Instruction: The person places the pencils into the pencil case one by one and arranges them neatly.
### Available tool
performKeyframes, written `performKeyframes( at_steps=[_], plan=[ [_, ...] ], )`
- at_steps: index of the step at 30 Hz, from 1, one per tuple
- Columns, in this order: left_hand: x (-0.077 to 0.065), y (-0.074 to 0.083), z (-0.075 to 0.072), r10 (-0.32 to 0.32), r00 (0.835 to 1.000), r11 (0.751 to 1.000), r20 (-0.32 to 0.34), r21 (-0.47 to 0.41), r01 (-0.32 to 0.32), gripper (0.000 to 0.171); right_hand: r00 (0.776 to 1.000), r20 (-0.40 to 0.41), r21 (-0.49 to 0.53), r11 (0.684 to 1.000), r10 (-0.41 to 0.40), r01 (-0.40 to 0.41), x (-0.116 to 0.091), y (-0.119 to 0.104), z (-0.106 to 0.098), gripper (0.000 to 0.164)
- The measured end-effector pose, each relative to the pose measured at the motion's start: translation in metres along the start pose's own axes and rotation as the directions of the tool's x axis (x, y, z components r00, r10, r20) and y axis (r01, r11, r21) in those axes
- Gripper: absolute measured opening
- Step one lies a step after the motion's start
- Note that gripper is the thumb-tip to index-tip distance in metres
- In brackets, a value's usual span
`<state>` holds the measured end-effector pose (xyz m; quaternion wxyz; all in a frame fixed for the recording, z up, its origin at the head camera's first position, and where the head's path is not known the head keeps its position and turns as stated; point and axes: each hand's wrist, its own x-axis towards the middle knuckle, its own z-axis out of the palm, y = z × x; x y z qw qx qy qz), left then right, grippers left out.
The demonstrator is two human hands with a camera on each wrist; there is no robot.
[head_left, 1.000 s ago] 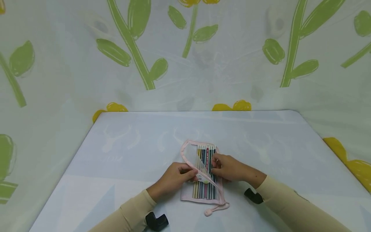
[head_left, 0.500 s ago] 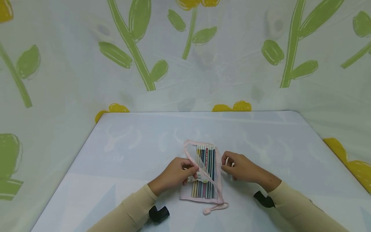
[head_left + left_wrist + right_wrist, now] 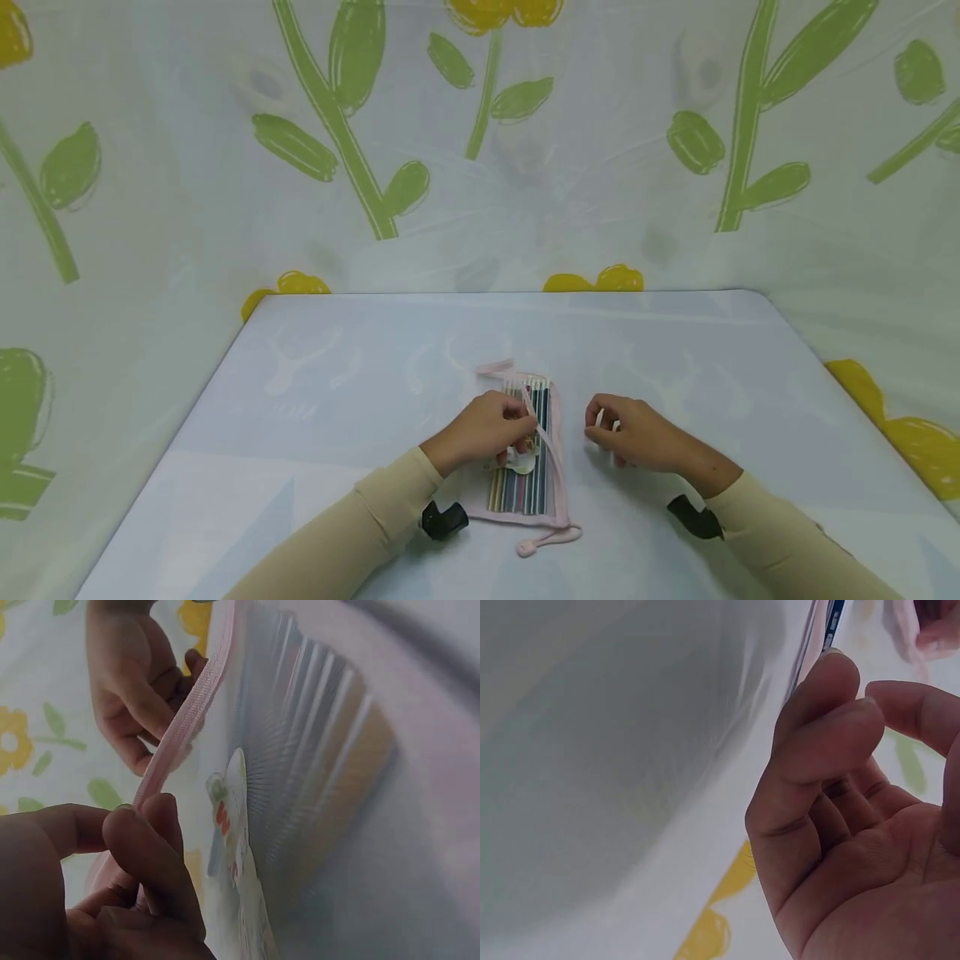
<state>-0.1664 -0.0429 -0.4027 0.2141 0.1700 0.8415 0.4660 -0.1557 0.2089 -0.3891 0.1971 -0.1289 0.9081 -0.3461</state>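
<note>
A clear pencil pouch with pink edging [image 3: 561, 500] lies on the table, holding several pencils [image 3: 517, 493] side by side. My left hand [image 3: 486, 429] pinches the pouch's pink zipper edge [image 3: 196, 701] between thumb and forefinger and lifts it, so the top flap gapes over the pencils. A white printed label [image 3: 238, 799] shows on the clear sheet. To the right of the pouch, apart from it, hovers my right hand [image 3: 632, 432]. Its fingers are loosely bent; in the right wrist view, nothing lies between thumb and fingertips [image 3: 844, 742].
A pink cord with a round end [image 3: 528, 547] trails from the pouch's near right corner. Pale patterned cloth covers the table [image 3: 360, 350]. Behind it rises a curtain [image 3: 570, 200] printed with green leaves and yellow flowers. Black wrist mounts [image 3: 444, 521] sit under both sleeves.
My right hand has left the pouch and moved right. My left hand has drawn the zipper edge up and to the right, folding the flap further over the pencils.
</note>
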Motion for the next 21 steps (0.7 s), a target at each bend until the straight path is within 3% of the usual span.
performKeyframes(
  at_steps=[8, 14, 18, 21],
  plan=[
    [0.013, 0.008, 0.006, -0.056, 0.996, 0.977, -0.064, 0.203, 0.068, 0.027, 1.000, 0.010, 0.000, 1.000, -0.025, 0.025, 0.001, 0.003, -0.004, 0.008],
    [0.009, 0.011, 0.008, 0.023, 0.986, 0.940, -0.163, 0.341, 0.035, 0.026, 1.000, -0.026, -0.057, 0.998, -0.007, 0.005, -0.001, 0.003, -0.005, 0.009],
    [-0.012, 0.007, -0.001, 0.140, 0.956, 0.917, -0.257, 0.397, -0.028, 0.022, 0.991, -0.135, -0.193, 0.981, -0.023, -0.004, -0.006, 0.001, -0.009, 0.012],
    [-0.031, 0.002, -0.012, 0.214, 0.918, 0.881, -0.333, 0.472, -0.034, 0.019, 0.967, -0.238, -0.304, 0.953, -0.088, 0.012, -0.009, 0.000, -0.011, 0.018]
  ],
)
